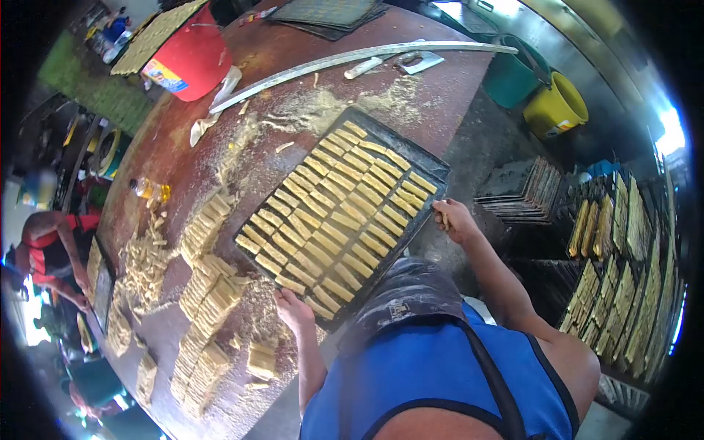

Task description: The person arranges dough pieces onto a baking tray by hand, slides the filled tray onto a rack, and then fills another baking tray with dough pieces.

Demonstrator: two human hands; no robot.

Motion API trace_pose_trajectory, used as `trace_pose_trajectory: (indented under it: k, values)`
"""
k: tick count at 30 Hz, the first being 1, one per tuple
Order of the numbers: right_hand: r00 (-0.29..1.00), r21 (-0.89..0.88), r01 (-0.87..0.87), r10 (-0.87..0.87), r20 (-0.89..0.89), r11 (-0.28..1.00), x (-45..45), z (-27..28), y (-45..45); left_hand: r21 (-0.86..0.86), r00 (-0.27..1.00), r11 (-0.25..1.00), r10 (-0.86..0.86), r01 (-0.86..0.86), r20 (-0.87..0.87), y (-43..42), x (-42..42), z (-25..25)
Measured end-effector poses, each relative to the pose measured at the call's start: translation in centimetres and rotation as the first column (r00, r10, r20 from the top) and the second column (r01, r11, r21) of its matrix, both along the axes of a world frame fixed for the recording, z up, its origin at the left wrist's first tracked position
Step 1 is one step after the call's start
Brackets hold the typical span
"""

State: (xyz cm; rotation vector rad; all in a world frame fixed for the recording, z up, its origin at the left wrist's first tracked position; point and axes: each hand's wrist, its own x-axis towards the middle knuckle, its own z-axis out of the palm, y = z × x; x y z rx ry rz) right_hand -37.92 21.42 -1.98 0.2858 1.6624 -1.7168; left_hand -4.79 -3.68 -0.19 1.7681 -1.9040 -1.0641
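A dark baking tray lies in front of me, its near edge towards my body. Rows of pale dough sticks cover it. My left hand is closed on the tray's near left edge. At the right edge, my right hand grips the rim with the fingers curled, partly hiding the contact. Left of the tray, cut dough sticks stand in stacked blocks on the floury brown table, and a loose heap of dough pieces lies beyond them.
A long metal bar, a scraper and a red bucket are at the far side. An oil bottle stands left. Racks of filled trays are at right. A co-worker handles another tray at far left.
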Motion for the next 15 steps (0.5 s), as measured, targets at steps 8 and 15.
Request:
trace_pose_trajectory:
  k: [8,15]
  values:
    - [0.976,-0.128,0.209,-0.215,-0.042,0.970,2.4,0.5,3.6,-0.134,0.991,0.982,-0.134,0.129,-0.028,-1.5,-2.7,2.7]
    - [0.817,-0.517,0.466,-0.574,-0.061,0.718,3.3,5.2,16.0,-0.556,0.746,0.611,-0.666,0.564,0.025,0.5,-13.7,5.3]
